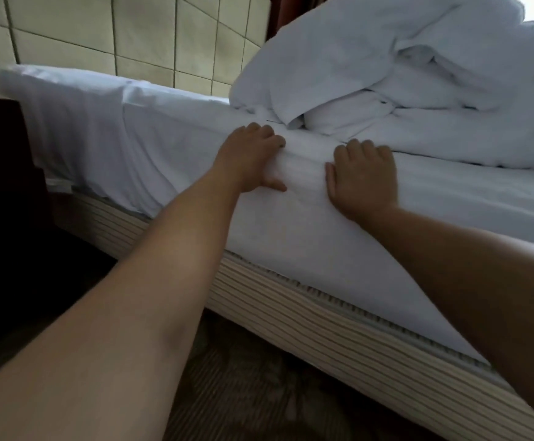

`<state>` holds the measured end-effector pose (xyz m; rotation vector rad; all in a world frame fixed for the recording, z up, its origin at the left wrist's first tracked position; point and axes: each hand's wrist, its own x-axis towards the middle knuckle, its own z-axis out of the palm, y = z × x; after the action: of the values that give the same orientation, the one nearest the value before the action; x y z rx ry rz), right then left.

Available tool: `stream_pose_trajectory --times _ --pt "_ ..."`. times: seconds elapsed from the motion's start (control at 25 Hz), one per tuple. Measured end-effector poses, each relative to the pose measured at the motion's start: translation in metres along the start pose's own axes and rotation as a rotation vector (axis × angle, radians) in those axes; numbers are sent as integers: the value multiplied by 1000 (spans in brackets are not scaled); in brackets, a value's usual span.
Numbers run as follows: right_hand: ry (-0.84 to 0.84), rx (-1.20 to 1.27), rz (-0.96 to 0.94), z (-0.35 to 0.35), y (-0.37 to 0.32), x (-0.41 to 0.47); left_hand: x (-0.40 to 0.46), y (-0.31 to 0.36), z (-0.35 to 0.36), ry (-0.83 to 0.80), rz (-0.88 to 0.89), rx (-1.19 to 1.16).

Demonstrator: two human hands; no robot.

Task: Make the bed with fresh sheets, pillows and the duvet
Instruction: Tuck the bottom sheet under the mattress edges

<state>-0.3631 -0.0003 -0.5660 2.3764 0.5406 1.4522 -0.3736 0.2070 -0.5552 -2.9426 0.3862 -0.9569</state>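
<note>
Padded headboard wall [100, 33] — patterned carpet [243, 393]

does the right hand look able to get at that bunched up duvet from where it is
Probably yes: the right hand rests on the sheet at the mattress edge, and the duvet lies just beyond its fingertips, with nothing between.
</note>
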Motion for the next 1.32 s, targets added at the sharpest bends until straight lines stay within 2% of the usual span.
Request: stream_pose_trajectory --times 0.16,0.32,0.44,0.56,0.68,0.76,1.08,1.24,1.32 --pt "-113 168 -9 -1 -45 19 -12 -23 -13 -114 -84 -42" --pt "-179 231 19 -3 -70 35 -22 -38 -22 -243 -172 -103" --pt "-340 263 16 3 -77 51 -21 -36 -26 -245 -194 -116" --pt "-283 210 10 -2 -62 67 -15 -32 -28 -213 -178 -101" --pt "-402 232 -87 -1 -54 76 -8 -23 -28 -222 -165 -78" --pt "-446 292 -85 0 -55 81 -5 -20 -27 -233 -174 -71" --pt "-364 215 -100 3 -53 76 -9 -56 2 -133 -202 -58" --pt "-114 198 -125 20 -68 78 -1 -86 18 -113 -201 -12" --pt "-63 247 -147 33 -92 93 5 -99 21 -102 -188 -13"
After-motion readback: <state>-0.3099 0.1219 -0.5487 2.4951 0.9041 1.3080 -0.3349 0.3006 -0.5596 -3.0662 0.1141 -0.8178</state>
